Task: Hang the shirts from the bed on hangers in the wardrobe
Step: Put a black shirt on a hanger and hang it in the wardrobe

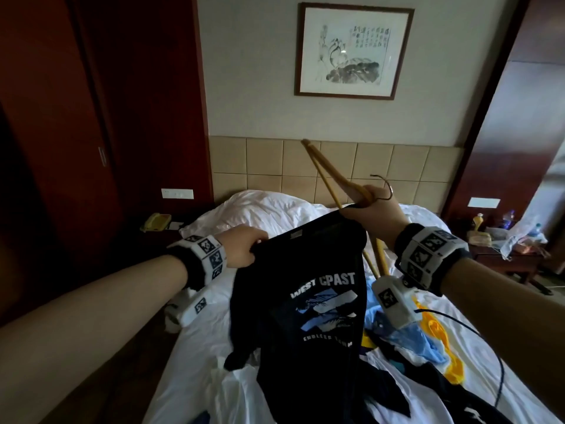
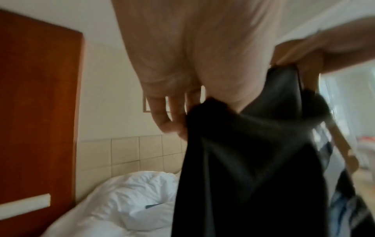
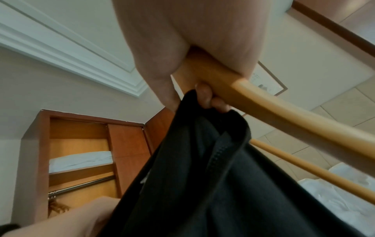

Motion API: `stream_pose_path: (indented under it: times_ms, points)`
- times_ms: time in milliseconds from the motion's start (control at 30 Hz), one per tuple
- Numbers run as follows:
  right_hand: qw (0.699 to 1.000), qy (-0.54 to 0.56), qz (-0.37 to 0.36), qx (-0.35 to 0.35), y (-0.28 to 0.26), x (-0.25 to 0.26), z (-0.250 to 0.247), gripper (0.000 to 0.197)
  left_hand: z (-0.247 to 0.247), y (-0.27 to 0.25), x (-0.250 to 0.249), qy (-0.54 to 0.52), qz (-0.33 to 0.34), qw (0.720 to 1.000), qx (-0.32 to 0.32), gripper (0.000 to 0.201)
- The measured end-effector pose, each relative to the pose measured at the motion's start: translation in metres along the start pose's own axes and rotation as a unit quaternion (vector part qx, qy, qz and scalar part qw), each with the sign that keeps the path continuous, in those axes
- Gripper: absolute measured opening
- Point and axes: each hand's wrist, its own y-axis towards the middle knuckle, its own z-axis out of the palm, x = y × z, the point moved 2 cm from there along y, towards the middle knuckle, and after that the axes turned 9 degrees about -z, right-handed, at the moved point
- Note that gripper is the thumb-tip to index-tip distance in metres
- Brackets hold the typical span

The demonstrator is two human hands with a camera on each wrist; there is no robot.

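Above the bed (image 1: 214,347), the left hand (image 1: 241,246) is pinching the black shirt (image 1: 305,301) at one shoulder; the right hand (image 1: 371,215) is gripping the other shoulder together with the wooden hanger (image 1: 333,175), spreading the collar, presumably for hanger insertion.

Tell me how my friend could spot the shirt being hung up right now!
Find the white bed under the framed ink painting. Both hands stretch a black T-shirt above it, the right hand also gripping a wooden hanger. Only this shirt is lifted and reads WEST COAST in white.
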Motion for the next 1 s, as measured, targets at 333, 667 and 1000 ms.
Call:
stream_pose_path:
  times_ms: [333,667,1000]
  points:
    - [0.984,-0.175,0.031,-0.019,-0.002,-0.021,-0.018,0.013,0.008,-0.006,-0.002,0.333,0.183,0.924,-0.044,0.045]
    - [0.941,-0.335,0.034,0.028,-0.011,-0.036,-0.034,0.024,-0.018,0.003,-0.006,0.136,-0.001,0.991,-0.014,0.072]
    - [0.988,0.043,0.143,0.033,-0.011,-0.067,-0.032,0.021,-0.041,0.013,-0.039,-0.005,-0.025,0.999,-0.032,0.052]
